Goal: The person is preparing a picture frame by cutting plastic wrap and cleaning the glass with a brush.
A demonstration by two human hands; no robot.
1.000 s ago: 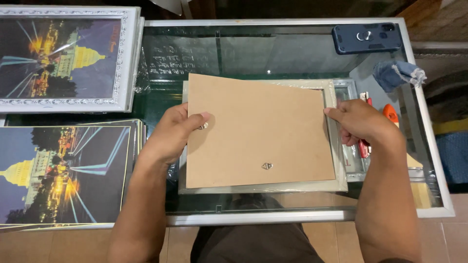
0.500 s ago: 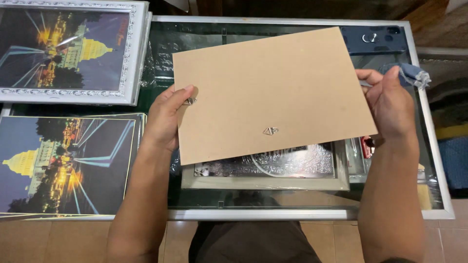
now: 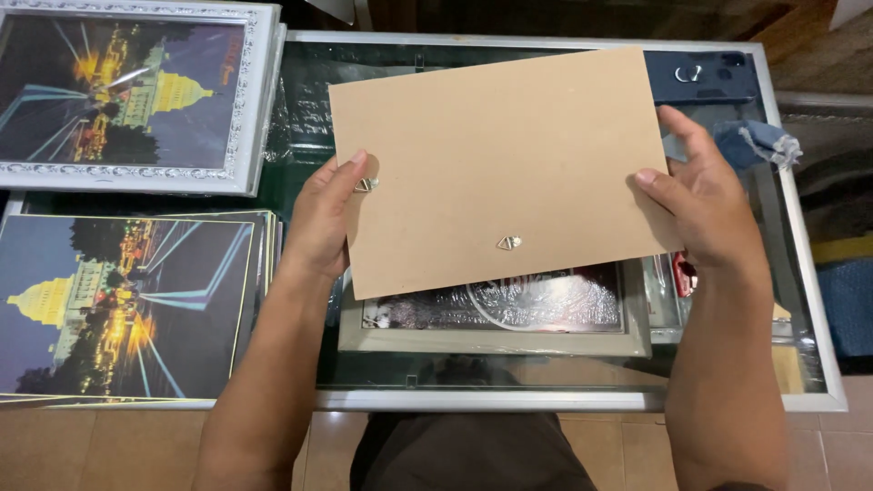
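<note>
Hands hold backing board long axis left-right, slightly tilted

Left hand and right hand raised apart, fingers curled, gripping.

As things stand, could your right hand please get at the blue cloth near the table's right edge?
Probably not yet: the right hand is gripping the brown backing board together with the left hand. The blue cloth lies just beyond its fingers, uncovered, so the way looks free once the hand lets go.
</note>
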